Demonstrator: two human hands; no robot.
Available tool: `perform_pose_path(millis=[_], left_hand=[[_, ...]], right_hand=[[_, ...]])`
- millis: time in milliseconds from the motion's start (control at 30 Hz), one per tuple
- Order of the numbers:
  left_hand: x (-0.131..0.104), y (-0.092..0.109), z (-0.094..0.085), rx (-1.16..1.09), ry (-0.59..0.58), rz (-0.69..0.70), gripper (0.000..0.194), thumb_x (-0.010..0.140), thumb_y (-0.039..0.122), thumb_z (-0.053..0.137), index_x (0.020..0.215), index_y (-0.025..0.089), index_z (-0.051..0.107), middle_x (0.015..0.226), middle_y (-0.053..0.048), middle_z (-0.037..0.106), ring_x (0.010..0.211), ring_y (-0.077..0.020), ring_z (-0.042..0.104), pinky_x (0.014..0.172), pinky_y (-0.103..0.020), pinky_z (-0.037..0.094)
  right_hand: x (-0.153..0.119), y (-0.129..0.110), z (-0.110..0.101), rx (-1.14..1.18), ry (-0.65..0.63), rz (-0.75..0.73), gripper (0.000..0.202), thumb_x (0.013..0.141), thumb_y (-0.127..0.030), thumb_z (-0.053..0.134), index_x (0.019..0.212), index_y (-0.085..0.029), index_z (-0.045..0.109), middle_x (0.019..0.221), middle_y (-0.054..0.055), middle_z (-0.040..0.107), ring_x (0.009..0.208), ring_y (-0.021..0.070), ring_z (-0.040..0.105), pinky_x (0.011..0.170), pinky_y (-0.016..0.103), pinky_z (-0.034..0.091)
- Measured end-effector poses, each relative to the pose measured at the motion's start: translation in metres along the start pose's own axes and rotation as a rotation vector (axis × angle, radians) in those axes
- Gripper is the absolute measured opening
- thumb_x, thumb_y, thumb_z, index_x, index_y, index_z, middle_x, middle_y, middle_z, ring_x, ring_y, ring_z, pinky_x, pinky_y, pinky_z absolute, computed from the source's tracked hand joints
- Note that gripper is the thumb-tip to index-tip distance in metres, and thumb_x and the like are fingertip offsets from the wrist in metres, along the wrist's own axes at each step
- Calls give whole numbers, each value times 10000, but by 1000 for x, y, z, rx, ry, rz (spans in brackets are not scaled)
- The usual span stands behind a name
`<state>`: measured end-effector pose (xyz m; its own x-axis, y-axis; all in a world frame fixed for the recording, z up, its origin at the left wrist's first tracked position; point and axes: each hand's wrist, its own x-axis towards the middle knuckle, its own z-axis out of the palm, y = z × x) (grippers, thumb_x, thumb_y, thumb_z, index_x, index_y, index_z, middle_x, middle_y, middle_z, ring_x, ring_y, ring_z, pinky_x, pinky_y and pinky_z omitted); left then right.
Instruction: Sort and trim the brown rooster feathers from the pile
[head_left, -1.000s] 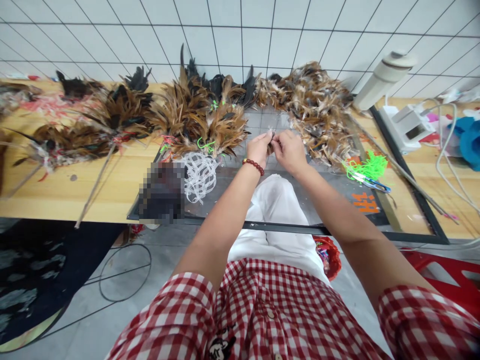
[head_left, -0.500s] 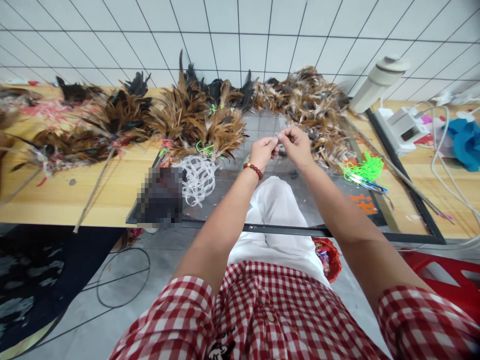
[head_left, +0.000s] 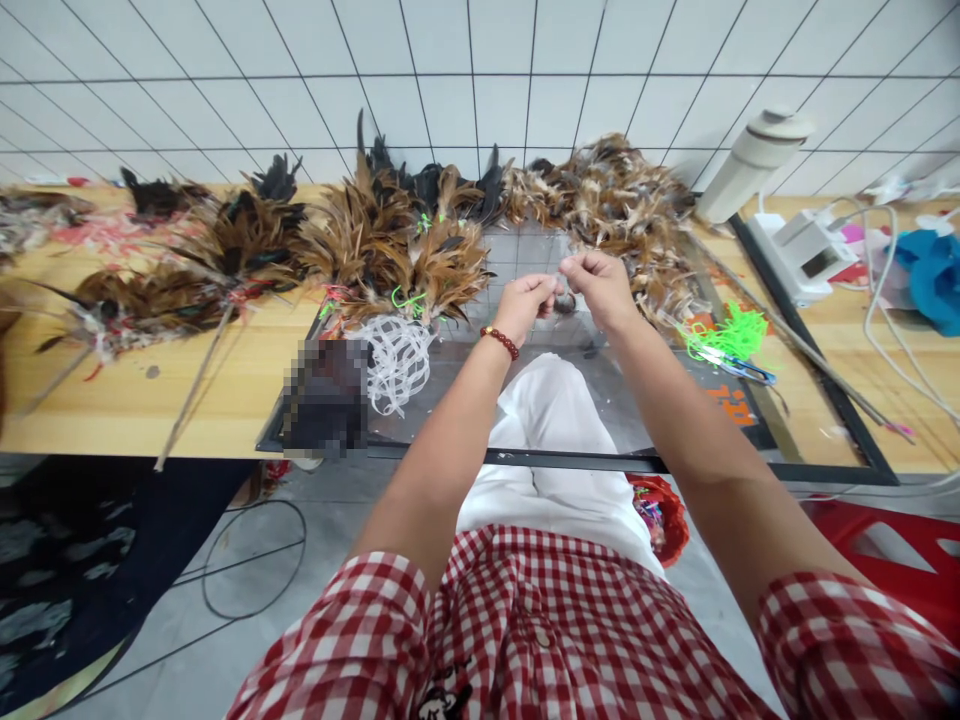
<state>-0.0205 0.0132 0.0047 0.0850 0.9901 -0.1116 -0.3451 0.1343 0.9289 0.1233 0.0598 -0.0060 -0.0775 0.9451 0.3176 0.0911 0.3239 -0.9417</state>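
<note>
My left hand (head_left: 527,303), with a beaded bracelet on its wrist, is closed in a pinch above the dark glass panel (head_left: 465,390). A small brownish feather (head_left: 565,303) shows at its fingertips. Close beside it on the right, the thumb and forefinger of my right hand (head_left: 604,287) are pinched together; what lies between them is too small to make out. Brown feather bunches (head_left: 442,260) tied with green strips stand left of my hands. Behind and to the right spreads a heap of loose brown and white feathers (head_left: 615,195).
White netting (head_left: 397,365) lies left of my forearm. At right are bright green strips (head_left: 733,332), a blue-handled cutter (head_left: 739,368), a thin stick (head_left: 810,350), a white bottle (head_left: 754,165) and a power strip with cables (head_left: 806,260). More feather bunches on sticks (head_left: 195,385) lie left.
My hands have drawn slightly apart, the right one shifting a little right. A small feather now shows between them. The view has shifted slightly.
</note>
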Motion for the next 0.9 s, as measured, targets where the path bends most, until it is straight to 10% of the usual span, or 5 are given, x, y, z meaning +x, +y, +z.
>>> perform_pose_path(millis=[300,500,767,900], left_hand=[[12,1,-10,-98,342,56,290,959,192,658,672,176,629,519,73,490,458,-33,440,509,-172,356],[14,-1,-8,-80,355,61,278,934,210,696,665,182,633,539,71,485,470,-38,429,526,-181,352],[8,-8,-2,319,276,379,244,842,80,732,635,208,738,736,-2,705,812,-129,634,803,-198,455],[3,-13,1,375,248,308,203,840,121,757,660,216,759,671,-12,693,782,-166,641,771,-221,432]], right_hand=[[5,-14,-62,-345,-477,212,567,378,-528,987,730,-186,703,622,-25,624,623,122,509,622,290,401],[7,-7,-61,-529,-568,196,298,588,-437,837,721,-196,723,637,-14,656,642,139,524,671,304,405],[2,-20,-42,-763,-499,-157,156,821,-246,587,817,-182,729,817,45,712,773,190,591,776,325,442],[-2,-27,-30,-840,-372,-296,211,881,-257,570,914,-177,762,975,112,741,932,254,638,873,372,465]])
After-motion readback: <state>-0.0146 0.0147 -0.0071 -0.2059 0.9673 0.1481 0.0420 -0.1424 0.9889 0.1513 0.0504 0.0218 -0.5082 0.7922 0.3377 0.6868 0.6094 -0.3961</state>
